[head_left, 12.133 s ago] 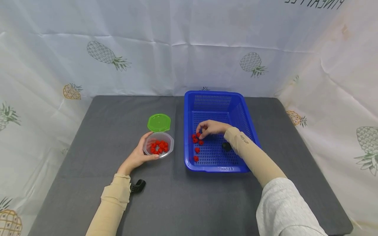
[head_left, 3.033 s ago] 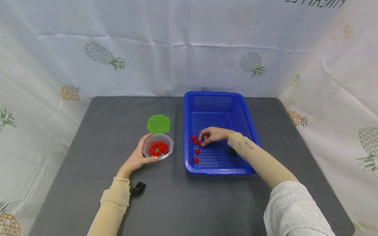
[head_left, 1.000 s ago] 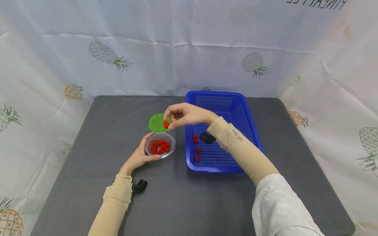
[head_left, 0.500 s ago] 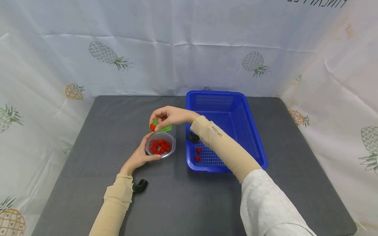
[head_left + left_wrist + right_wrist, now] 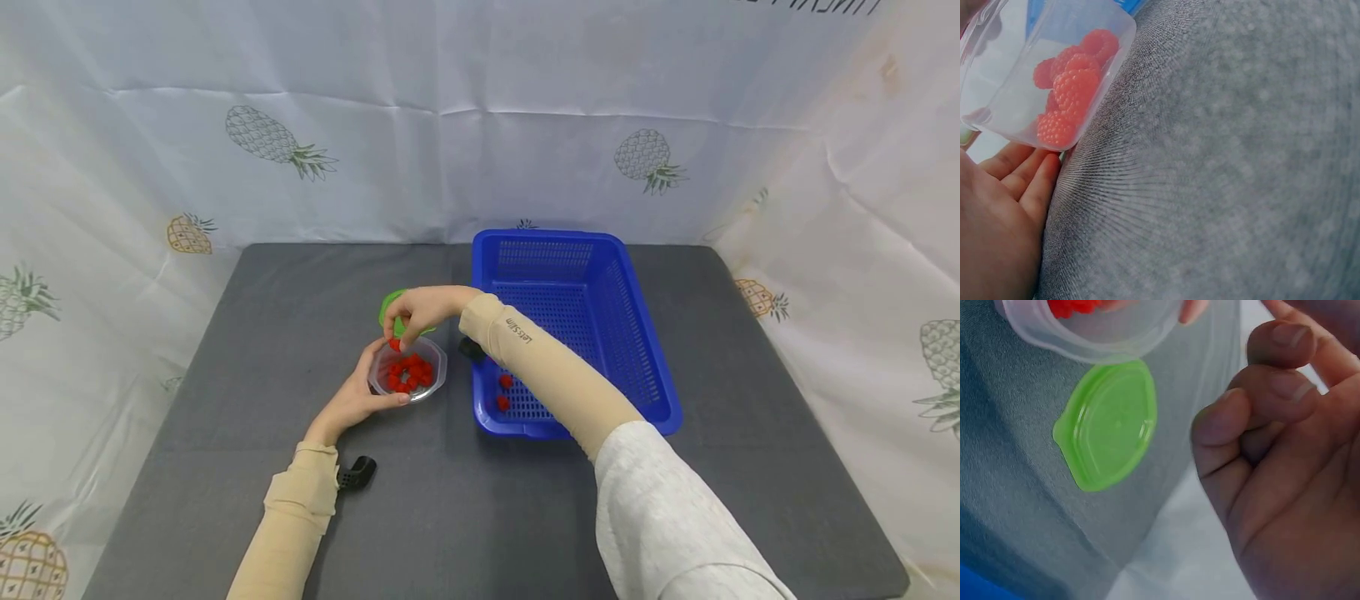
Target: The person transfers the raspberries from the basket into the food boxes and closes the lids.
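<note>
My left hand (image 5: 351, 402) grips a clear plastic tub (image 5: 378, 360), its thumb and fingers round the sides. Several red raspberries (image 5: 1075, 90) lie in the bottom of the tub. Above the tub's far left rim, my right hand (image 5: 431, 307) pinches one raspberry (image 5: 395, 343) between thumb and fingertips. That berry is out of sight in the right wrist view, where the curled fingers (image 5: 1219, 428) show beside the tub. A green lid (image 5: 1116, 428) lies flat on the table behind the tub, partly covered by my right hand in the head view.
Right of the tub stands a blue perforated basket (image 5: 547, 237). Two raspberries (image 5: 506, 381) show on its floor, and my right forearm crosses over its left side. The grey table (image 5: 247, 333) meets a pineapple-print curtain (image 5: 450, 167) at the back.
My right hand has picked a raspberry from the basket, carried it left past the lid and lowered it toward the tub. The left hand keeps holding the tub in place.
</note>
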{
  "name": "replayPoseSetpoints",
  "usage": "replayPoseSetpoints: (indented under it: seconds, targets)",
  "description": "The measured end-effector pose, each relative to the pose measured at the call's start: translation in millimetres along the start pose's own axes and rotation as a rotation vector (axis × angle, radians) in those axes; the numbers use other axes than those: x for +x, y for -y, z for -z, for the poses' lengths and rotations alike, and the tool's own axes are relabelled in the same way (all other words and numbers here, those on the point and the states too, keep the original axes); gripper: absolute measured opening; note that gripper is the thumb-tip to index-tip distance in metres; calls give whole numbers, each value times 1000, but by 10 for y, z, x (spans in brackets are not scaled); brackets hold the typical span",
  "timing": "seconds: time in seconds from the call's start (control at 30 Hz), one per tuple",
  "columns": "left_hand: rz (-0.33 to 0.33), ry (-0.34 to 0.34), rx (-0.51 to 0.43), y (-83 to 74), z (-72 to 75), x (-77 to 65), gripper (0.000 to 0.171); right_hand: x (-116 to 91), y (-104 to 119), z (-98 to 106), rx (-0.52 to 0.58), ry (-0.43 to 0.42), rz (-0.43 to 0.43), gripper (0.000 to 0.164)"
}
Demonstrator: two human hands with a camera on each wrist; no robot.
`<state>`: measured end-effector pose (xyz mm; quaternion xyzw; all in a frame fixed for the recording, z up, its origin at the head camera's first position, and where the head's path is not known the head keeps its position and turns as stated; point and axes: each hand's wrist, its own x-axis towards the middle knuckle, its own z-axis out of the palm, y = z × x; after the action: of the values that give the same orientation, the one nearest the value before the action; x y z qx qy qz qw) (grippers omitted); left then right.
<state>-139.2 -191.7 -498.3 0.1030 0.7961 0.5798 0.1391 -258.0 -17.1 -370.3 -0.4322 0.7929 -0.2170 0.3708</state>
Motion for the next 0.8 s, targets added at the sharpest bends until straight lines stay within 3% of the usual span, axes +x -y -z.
replayPoseSetpoints:
  seconds: [0.33,0.8]
  targets:
    - [11,-1,19,-13,-12,3,93,193,-40,-96,-106,41,-102,22]
    - [19,3,-3,-35,-9,-10,93,236,-60,-115,-133,30,-114,22]
